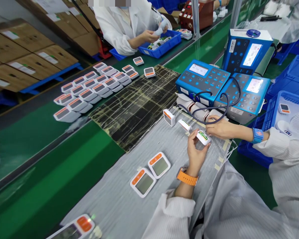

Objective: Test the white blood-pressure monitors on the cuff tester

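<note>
My left hand (195, 151), with an orange watch band at the wrist, grips the edges of a white blood pressure monitor (203, 136). Green batteries show in its back. My right hand (220, 128), wearing a blue watch, is closed just beyond it, beside the rolled cuffs (198, 109) and a dark hose (225, 111). What its fingertips hold is hidden. A monitor on its edge (169, 118) and a small white piece (184, 125) stand left of the hands. Nearer me, two monitors with orange buttons (159, 165) (143, 182) lie screen up on the grey mat (119, 199).
Blue tester boxes (203, 78) (244, 94) stand behind the cuffs, another box (246, 51) upright beyond. Stacked monitors (89, 89) fill the belt's far left. Across the line a co-worker (129, 30) handles a white part above a blue tray (161, 46). Blue crates (271, 116) stand right.
</note>
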Motion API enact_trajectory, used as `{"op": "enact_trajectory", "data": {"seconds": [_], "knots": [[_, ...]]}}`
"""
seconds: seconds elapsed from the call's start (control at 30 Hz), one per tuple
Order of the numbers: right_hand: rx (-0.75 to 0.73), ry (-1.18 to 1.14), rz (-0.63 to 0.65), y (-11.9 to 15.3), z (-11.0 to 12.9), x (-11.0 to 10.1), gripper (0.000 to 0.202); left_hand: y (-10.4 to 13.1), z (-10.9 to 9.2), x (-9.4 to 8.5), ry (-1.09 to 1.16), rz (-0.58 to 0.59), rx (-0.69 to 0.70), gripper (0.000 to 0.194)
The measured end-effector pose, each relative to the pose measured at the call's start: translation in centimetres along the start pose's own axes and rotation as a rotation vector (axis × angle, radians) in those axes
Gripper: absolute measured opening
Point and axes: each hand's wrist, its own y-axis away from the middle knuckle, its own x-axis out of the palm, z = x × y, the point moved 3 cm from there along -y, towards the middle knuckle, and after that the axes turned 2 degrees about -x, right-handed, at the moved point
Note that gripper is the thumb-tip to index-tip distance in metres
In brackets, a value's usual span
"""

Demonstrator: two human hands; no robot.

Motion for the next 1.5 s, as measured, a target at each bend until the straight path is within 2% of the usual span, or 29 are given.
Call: {"op": "enact_trajectory", "data": {"seconds": [0.23, 0.33, 0.47, 0.6, 0.67, 0.77, 0.87, 0.93, 0.97, 1.03, 1.13, 1.23, 1.3, 1.37, 1.43, 1.5], "knots": [[-0.031, 0.058, 0.053, -0.2, 0.4, 0.1, 0.024, 0.0, -0.4, 0.1, -0.043, -0.002, 0.008, 0.066], [-0.027, 0.031, 0.024, 0.1, 0.1, 0.0, 0.028, -0.2, -1.2, 0.5, -0.112, -0.008, 0.001, 0.067], [0.033, -0.022, -0.023, 0.7, -0.7, -0.9, 0.026, -0.9, -1.8, 1.5, -0.246, -0.039, 0.049, 0.081], [0.112, 0.025, -0.077, 1.6, -1.2, -1.5, 0.030, -1.3, -1.9, 1.9, -0.430, 0.028, 0.091, 0.080], [0.140, 0.071, -0.127, 2.5, -0.6, -1.6, 0.032, -0.5, -2.6, 1.4, -0.543, 0.071, 0.081, 0.077], [0.194, 0.157, -0.228, 4.0, 1.9, -1.9, 0.036, 2.0, -4.9, -0.4, -0.697, 0.178, 0.071, 0.064], [0.210, 0.211, -0.439, 4.0, 5.5, -2.6, 0.047, 5.1, -7.5, -2.8, -0.812, 0.278, 0.002, 0.046], [0.158, 0.182, -0.546, 2.4, 7.8, -2.7, 0.054, 6.7, -8.8, -4.1, -0.857, 0.308, -0.063, 0.039], [0.119, 0.143, -0.542, 1.0, 8.8, -2.5, 0.054, 7.4, -9.3, -4.6, -0.873, 0.319, -0.091, 0.037], [0.022, 0.042, -0.424, -2.8, 10.6, -1.3, 0.047, 8.7, -9.7, -5.5, -0.905, 0.346, -0.144, 0.038], [-0.159, -0.116, -0.133, -9.9, 13.9, 2.0, 0.037, 11.0, -9.9, -7.1, -0.920, 0.368, -0.252, 0.039], [-0.301, -0.310, 0.107, -17.1, 18.2, 6.3, 0.040, 13.8, -11.4, -10.0, -0.848, 0.319, -0.339, 0.034], [-0.267, -0.453, 0.157, -21.9, 21.1, 9.1, 0.048, 15.5, -13.4, -13.4, -0.849, 0.221, -0.351, 0.028], [-0.177, -0.596, 0.149, -26.4, 24.0, 11.4, 0.058, 16.8, -15.8, -18.2, -0.969, 0.070, -0.329, 0.021], [-0.069, -0.726, 0.152, -30.1, 26.3, 13.2, 0.065, 17.4, -18.1, -24.1, -1.187, -0.116, -0.312, 0.018], [0.019, -0.798, 0.174, -32.7, 27.9, 14.7, 0.073, 17.4, -19.5, -30.4, -1.394, -0.305, -0.362, 0.018]]}}
